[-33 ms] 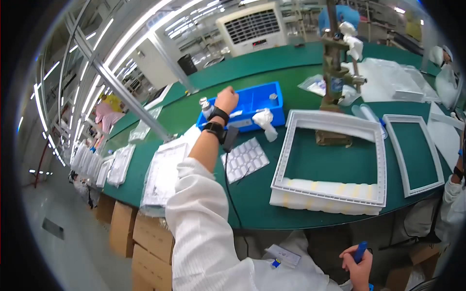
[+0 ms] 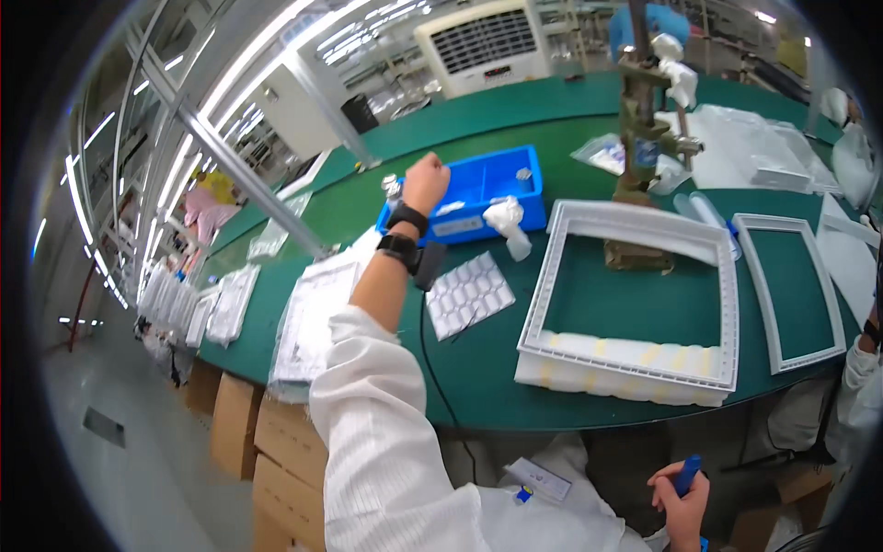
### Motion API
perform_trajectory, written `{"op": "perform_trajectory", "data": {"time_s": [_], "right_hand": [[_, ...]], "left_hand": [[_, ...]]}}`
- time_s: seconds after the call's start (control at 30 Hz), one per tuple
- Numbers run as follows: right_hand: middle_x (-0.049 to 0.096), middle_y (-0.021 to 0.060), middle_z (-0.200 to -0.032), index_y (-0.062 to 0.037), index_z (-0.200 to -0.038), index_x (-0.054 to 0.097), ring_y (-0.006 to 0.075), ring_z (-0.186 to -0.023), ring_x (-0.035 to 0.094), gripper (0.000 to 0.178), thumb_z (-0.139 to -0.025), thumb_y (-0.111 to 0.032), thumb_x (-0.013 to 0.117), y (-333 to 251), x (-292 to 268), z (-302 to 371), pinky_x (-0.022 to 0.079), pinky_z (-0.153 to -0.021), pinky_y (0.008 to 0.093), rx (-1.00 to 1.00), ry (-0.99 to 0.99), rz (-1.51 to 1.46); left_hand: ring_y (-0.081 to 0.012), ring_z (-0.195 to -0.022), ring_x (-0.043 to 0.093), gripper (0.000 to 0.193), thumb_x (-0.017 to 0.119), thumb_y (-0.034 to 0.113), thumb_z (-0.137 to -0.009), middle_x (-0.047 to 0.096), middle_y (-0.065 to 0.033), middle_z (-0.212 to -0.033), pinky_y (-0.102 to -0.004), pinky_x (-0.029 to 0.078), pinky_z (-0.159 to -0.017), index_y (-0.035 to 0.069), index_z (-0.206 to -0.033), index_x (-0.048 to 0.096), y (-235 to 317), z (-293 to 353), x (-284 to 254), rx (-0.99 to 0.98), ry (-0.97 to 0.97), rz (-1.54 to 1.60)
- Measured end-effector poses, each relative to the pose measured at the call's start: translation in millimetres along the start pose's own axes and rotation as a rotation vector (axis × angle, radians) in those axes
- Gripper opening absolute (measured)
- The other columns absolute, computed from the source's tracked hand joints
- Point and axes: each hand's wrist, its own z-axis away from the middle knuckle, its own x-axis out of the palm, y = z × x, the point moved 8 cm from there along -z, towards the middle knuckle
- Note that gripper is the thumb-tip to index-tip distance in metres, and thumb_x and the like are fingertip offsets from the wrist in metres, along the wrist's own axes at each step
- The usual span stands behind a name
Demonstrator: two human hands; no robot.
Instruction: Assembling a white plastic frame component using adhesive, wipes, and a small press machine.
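Note:
My left hand (image 2: 426,184) reaches forward over the left end of a blue divided parts bin (image 2: 469,221). Its fingers are curled closed, and whatever they may hold is hidden from me. Just left of that wrist stands a small clear bottle with a silvery top (image 2: 391,187). A dark strap and a small black device (image 2: 428,265) sit on my left wrist, with a black cable trailing down. Low at the right, off the table's front edge, my right hand (image 2: 682,508) is wrapped round a blue marker pen (image 2: 687,474), held upright.
A white rectangular frame (image 2: 727,313) rests on foam (image 2: 625,377) at centre right, before a metal press stand (image 2: 635,175). A second frame (image 2: 780,359) lies farther right. Nearer are a white moulded tray (image 2: 469,294), crumpled white wrap (image 2: 506,221) and bagged sheets (image 2: 315,317).
The view has shifted slightly, so the table's things sit a little differently in it. Both hands keep nearly the same pose.

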Motion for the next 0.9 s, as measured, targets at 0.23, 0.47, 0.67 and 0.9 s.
{"op": "perform_trajectory", "data": {"time_s": [0.23, 0.47, 0.67, 0.9], "right_hand": [[0.063, 0.0099, -0.077, 0.0010, -0.092, 0.056, 0.0095, -0.052, 0.052, 0.006, -0.089, -0.002, 0.060, 10, 3, -17, 0.039, -0.047, 0.0219, 0.062, -0.014, -0.082], [0.063, 0.0103, -0.077, 0.0008, -0.092, 0.057, 0.0098, -0.052, 0.052, 0.004, -0.089, 0.000, 0.059, 18, 11, -19, 0.038, -0.047, 0.0224, 0.047, -0.071, -0.043], [0.063, 0.0104, -0.077, 0.0006, -0.094, 0.057, 0.0098, -0.052, 0.052, 0.005, -0.089, -0.001, 0.060, 20, 17, -22, 0.039, -0.047, 0.0222, 0.062, -0.061, -0.062], [0.065, 0.0108, -0.077, 0.0012, -0.094, 0.058, 0.0097, -0.052, 0.053, 0.006, -0.089, -0.001, 0.060, 30, 16, -17, 0.039, -0.047, 0.0222, 0.105, -0.022, -0.049]], "left_hand": [[-0.0332, -0.077, 0.068, 0.015, 0.068, 0.021, -0.081, 0.070, -0.0154, -0.082, -0.0419, 0.053, -0.067, 0.007, -0.083, 0.071, -66, 133, -59, 0.050, -0.331, -0.125], [-0.0274, -0.080, 0.068, 0.014, 0.069, 0.022, -0.081, 0.071, -0.0066, -0.083, -0.0410, 0.054, -0.069, 0.014, -0.089, 0.077, -117, 165, -47, 0.177, -0.450, -0.474], [-0.0276, -0.085, 0.067, 0.009, 0.067, 0.020, -0.082, 0.068, -0.0042, -0.092, -0.0423, 0.055, -0.070, 0.014, -0.085, 0.072, -101, 169, -39, 0.349, -0.502, -0.439], [-0.0288, -0.075, 0.067, 0.010, 0.070, 0.020, -0.079, 0.067, -0.0088, -0.076, -0.0390, 0.053, -0.066, 0.011, -0.083, 0.069, -22, 96, -83, 0.233, -0.078, -0.079]]}}
